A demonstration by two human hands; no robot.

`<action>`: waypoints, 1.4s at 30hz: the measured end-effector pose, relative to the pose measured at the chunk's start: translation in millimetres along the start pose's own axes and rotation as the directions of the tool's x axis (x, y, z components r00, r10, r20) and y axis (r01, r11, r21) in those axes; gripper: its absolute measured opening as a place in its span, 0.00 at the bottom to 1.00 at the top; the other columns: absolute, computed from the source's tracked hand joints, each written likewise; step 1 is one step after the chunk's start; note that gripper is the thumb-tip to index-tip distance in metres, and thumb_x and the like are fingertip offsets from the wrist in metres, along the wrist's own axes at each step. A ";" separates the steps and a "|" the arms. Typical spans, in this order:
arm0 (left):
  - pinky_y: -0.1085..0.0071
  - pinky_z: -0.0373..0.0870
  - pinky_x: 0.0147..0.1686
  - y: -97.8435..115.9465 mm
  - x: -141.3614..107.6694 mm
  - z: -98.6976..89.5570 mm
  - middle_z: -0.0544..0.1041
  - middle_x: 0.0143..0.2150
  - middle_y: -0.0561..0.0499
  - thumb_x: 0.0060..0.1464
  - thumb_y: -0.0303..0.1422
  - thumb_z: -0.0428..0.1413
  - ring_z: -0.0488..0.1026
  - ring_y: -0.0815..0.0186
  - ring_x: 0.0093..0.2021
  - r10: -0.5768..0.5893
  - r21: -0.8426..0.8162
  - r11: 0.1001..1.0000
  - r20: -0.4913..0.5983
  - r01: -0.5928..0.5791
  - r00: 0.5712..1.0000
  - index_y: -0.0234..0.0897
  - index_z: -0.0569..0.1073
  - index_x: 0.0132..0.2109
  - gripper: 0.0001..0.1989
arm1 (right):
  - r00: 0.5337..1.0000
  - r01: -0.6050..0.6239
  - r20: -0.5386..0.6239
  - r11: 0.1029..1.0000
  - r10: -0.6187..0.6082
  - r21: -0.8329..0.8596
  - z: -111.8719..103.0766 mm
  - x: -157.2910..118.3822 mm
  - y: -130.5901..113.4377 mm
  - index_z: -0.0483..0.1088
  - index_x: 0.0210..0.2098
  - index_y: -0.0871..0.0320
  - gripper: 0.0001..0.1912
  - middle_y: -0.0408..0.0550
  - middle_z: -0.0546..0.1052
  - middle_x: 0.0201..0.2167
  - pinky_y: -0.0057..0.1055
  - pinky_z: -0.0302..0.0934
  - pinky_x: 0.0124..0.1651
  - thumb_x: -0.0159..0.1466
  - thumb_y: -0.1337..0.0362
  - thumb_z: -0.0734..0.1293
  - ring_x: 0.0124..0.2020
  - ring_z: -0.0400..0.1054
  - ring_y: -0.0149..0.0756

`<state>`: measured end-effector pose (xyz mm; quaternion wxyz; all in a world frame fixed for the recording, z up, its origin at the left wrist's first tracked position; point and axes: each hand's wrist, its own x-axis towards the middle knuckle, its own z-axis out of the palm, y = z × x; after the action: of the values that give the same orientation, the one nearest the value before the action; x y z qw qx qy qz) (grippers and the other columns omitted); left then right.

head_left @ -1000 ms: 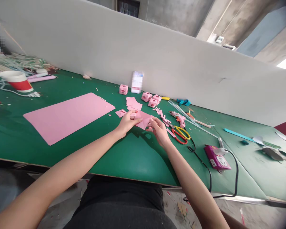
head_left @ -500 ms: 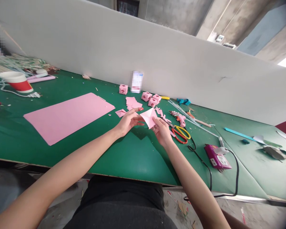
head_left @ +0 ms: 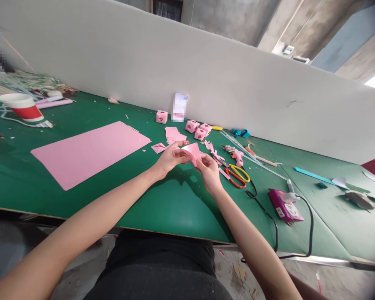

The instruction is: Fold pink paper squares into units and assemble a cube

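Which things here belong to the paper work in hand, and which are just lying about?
Likely belonging:
- creased pink paper between left hand and right hand
- small pink squares
- pink paper cubes
- large pink sheet
- probably scissors

Seemingly lying about:
- red-and-white cup
- purple box
- bright blue strip

The head-worn camera faces forward and down over the nearby green table [head_left: 175, 208].
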<state>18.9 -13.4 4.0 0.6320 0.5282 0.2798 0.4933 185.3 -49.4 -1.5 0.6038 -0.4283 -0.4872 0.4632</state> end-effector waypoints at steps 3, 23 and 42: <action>0.64 0.73 0.45 -0.1 0.3 0.4 0.82 0.41 0.49 0.42 0.36 0.74 0.78 0.60 0.44 0.018 0.003 1.000 -0.008 -0.018 1.000 0.37 0.68 0.57 0.37 | 0.999 0.040 0.028 0.998 -0.038 -0.055 3.0 -1.3 1.3 0.72 0.29 0.55 0.18 0.41 0.76 0.28 0.30 0.64 0.33 0.49 0.52 0.80 0.29 0.67 0.32; 0.62 0.74 0.47 -4.2 3.1 -2.5 0.82 0.40 0.50 0.39 0.34 0.74 0.78 0.61 0.43 0.018 -0.049 0.999 -0.108 -0.023 0.994 0.37 0.71 0.54 0.34 | 0.998 0.054 0.046 0.985 -0.047 -0.166 2.7 -2.3 1.3 0.78 0.35 0.55 0.19 0.46 0.80 0.32 0.34 0.67 0.38 0.52 0.49 0.79 0.32 0.72 0.37; 0.65 0.73 0.45 0.2 1.8 0.9 0.77 0.34 0.56 0.38 0.31 0.74 0.76 0.66 0.37 -0.074 -0.147 0.988 -0.201 0.045 0.977 0.37 0.69 0.56 0.37 | 0.999 0.030 0.039 0.982 -0.023 -0.186 2.3 -1.7 3.8 0.79 0.32 0.55 0.18 0.47 0.82 0.28 0.36 0.70 0.38 0.53 0.47 0.79 0.32 0.75 0.40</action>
<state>20.3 -12.1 4.7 0.6499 0.4196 0.3236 0.5448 182.4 -50.1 -5.2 0.5582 -0.4676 -0.5453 0.4153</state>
